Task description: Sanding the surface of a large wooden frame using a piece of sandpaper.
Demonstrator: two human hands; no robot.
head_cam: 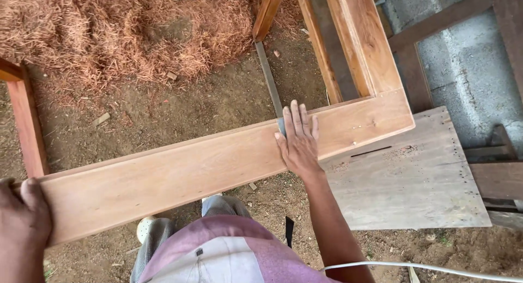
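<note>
**Both hands on the frame rail**

The left hand (24, 215) wraps the near end of the long, pale reddish-brown wooden frame rail (180, 171), thumb on top (fingers curled underneath, out of sight). The right hand (298, 141) lies flat and open on it, fingers spread, gripping nothing, beside a thin grey metal strip (269, 81). The rail spans bare dirt ground (180, 108), its corner resting on a worn grey plywood sheet (414, 179).

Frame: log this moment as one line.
left hand: grips frame end | right hand: flat on frame, over metal strip | plywood under corner | ground: shavings
</note>
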